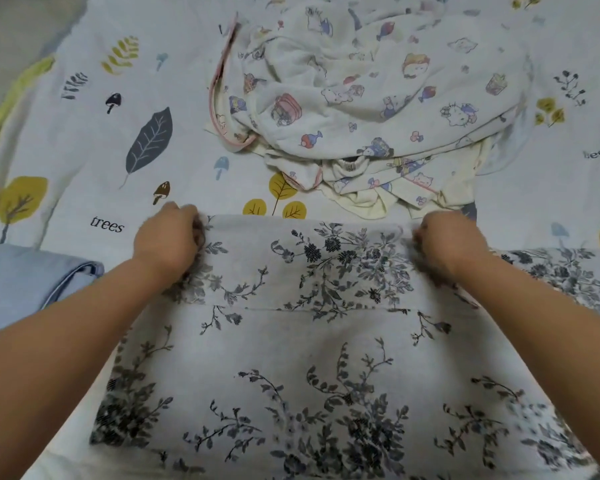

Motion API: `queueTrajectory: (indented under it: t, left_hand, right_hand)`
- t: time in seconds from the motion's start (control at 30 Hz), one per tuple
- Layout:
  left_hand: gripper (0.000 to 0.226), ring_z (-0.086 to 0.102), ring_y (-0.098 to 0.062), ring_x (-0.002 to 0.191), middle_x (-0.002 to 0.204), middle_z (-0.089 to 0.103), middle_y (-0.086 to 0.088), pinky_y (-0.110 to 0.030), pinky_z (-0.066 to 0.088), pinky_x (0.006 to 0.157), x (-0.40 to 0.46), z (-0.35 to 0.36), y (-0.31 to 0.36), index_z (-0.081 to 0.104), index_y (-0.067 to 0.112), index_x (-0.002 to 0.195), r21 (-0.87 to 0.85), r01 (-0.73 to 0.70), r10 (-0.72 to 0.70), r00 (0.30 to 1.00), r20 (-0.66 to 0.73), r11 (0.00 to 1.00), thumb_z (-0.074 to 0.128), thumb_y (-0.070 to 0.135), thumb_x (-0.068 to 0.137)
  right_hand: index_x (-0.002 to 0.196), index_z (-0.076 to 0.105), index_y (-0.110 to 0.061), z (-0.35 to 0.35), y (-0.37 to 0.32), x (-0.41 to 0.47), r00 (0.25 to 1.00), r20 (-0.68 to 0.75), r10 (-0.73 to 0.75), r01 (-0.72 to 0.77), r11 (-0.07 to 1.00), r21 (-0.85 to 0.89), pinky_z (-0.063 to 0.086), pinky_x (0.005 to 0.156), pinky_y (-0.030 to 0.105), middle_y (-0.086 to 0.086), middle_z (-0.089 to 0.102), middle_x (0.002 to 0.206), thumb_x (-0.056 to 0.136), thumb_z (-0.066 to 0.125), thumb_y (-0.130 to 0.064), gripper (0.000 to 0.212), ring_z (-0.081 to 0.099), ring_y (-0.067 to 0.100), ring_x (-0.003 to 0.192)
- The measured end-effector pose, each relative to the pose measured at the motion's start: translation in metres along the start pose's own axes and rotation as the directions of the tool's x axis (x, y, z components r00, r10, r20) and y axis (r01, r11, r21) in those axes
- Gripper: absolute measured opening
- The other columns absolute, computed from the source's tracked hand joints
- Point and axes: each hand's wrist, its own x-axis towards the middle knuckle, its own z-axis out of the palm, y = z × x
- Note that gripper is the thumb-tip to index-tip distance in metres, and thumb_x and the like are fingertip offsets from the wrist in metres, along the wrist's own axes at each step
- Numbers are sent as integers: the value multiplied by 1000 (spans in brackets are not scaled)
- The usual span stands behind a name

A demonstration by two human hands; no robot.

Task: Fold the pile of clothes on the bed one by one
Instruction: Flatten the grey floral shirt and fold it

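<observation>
Grey-floral white garment (309, 341) fills the lower centre of the head view; the left hand (168, 237) and right hand (447, 244) each pinch a top corner of its folded edge. Uneven pulling could skew the fold. Unfolded cartoon-print clothes (361, 98) lie heaped at upper centre, folded blue denim (32, 282) at left, all on the leaf-patterned bed sheet (84, 150).

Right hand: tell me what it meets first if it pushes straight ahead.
Probably the cream cartoon-print garment at the pile's near edge, just beyond the right hand gripping the floral garment; depth is uncertain.
</observation>
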Motion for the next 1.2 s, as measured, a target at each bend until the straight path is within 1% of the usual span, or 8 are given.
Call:
queueTrajectory:
  t: [0.1, 0.2, 0.33, 0.43, 0.57, 0.7, 0.8, 1.2]
  left_hand:
    - [15, 52, -45, 81, 101, 49, -29, -41, 31, 64, 13, -19, -2, 55, -3, 98, -73, 40, -55, 977, -204, 997, 45, 1, 88]
    - [23, 52, -47, 86, 117, 46, -30, -46, 37, 69, 23, -25, 10, 53, -2, 110, -140, 69, -104, 961, -258, 988, 44, 3, 89]
    - [56, 44, -50, 114, 145, 24, -29, -54, 38, 91, 1, -3, 37, 33, 2, 139, -134, 38, -68, 972, -224, 990, 53, 18, 89]
    - [67, 10, -34, 143, 156, 3, -17, -53, 8, 114, -43, 29, 49, 8, 14, 149, -4, -172, 172, 985, -32, 985, 31, 46, 95]
    - [72, -17, -23, 143, 157, -13, -3, -50, -8, 114, -74, 61, 41, -19, 27, 142, 90, -272, 238, 931, 278, 958, -16, 63, 79]
    - [56, 9, -32, 143, 156, 12, -11, -52, 9, 114, -67, 40, 68, 15, 14, 148, 121, -174, 126, 937, 325, 977, 23, 38, 98]
    - [35, 49, -29, 112, 123, 53, -11, -43, 40, 97, -77, 21, 92, 52, 10, 119, 53, -240, 222, 947, 232, 969, 33, 27, 95]
    - [30, 49, -24, 112, 120, 54, -6, -31, 41, 93, -239, 45, 187, 55, 12, 120, -307, -472, 558, 756, 342, 827, 40, 18, 94]
  right_hand:
    - [91, 58, 3, -26, -4, 10, 930, -338, 145, -38, 952, 304, 37, 70, 35, 26, 59, 92, 96, 46, -14, 22, 55, 38, 86]
    - [107, 55, 2, -33, -12, 19, 912, -356, 204, -9, 877, 480, 38, 77, 35, 23, 56, 114, 96, 44, -12, 21, 53, 33, 93]
    - [142, 29, -13, -5, -38, -16, 928, -355, 109, 81, 873, 481, 37, 104, 40, 13, 12, 154, 95, 44, -15, 50, 43, 33, 125]
    - [149, 9, -23, 36, -52, -69, 971, -238, -15, 106, 920, 377, 8, 118, 45, 4, -9, 157, 95, 39, -32, 62, 2, 27, 145]
    - [144, -20, -22, 89, -45, -106, 960, 108, -260, 254, 965, 60, -10, 115, 43, 9, -21, 155, 77, -24, -66, 80, -28, 21, 137]
    - [148, 19, -15, 55, -41, -110, 946, 178, -271, 236, 952, 196, 15, 116, 39, 11, 12, 156, 100, 29, -39, 55, 11, 25, 144]
    - [131, 48, -13, 26, -34, -122, 941, 171, -291, 234, 927, 292, 43, 94, 32, 9, 55, 129, 99, 36, -24, 35, 53, 23, 113]
    - [131, 49, -22, 38, 59, -247, 787, 467, -403, 366, 914, 173, 40, 94, 28, 6, 53, 132, 94, 47, -35, 40, 49, 23, 119]
